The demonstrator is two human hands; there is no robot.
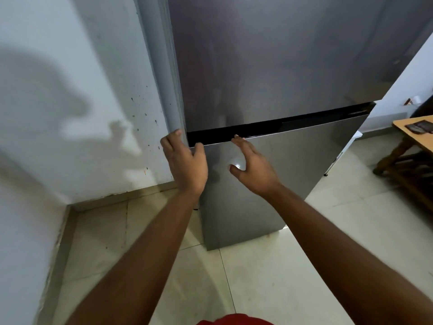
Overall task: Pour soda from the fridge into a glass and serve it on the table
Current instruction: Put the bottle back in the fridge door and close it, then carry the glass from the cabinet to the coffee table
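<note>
Tiled kitchen corner, white wall (77,95) just left of the steel fridge (269,66). Your left hand (185,163) is open, fingers hooked on the fridge's left edge at the dark gap (269,127) between its two shut doors. Your right hand (251,165) is open too, fingertips at that gap on the lower door (281,179). A wooden table (417,134) sits off to the fridge's right.

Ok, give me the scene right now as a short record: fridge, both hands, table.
fridge: two doors, both look shut
left hand: open, fingers at the fridge's left edge by the black gap
right hand: open, fingertips at the lower door's top edge
soda, glass: not in view
table: wooden, at right, a dark item on it
</note>
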